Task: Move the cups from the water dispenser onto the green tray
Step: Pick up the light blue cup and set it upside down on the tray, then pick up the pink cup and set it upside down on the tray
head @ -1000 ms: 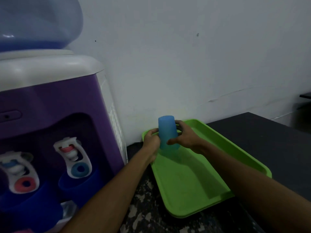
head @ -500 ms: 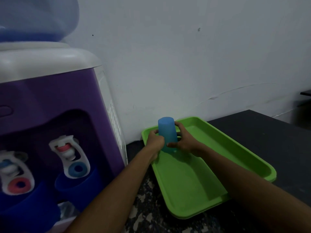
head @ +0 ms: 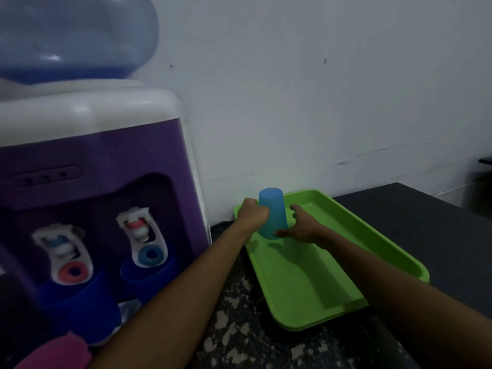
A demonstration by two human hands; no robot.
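A light blue cup [head: 273, 217] stands upside down in the far left corner of the green tray [head: 314, 294]. My left hand [head: 251, 214] is curled against the cup's left side and grips it. My right hand [head: 300, 229] is just to the cup's right, fingers spread, with only the thumb tip near the cup's bottom edge. Two dark blue cups sit under the taps of the purple water dispenser [head: 95, 161]: one [head: 149, 279] under the blue tap, the other [head: 77, 296] under the red tap.
The dispenser fills the left, with a large blue bottle [head: 74, 38] on top. A pink object [head: 57, 352] shows at the bottom left. The white wall stands just behind the tray. The dark counter [head: 415, 225] extends right of the tray.
The cup has come down onto the tray's far left corner. My right hand has loosened from the cup and its fingers have spread. My left hand stays on it.
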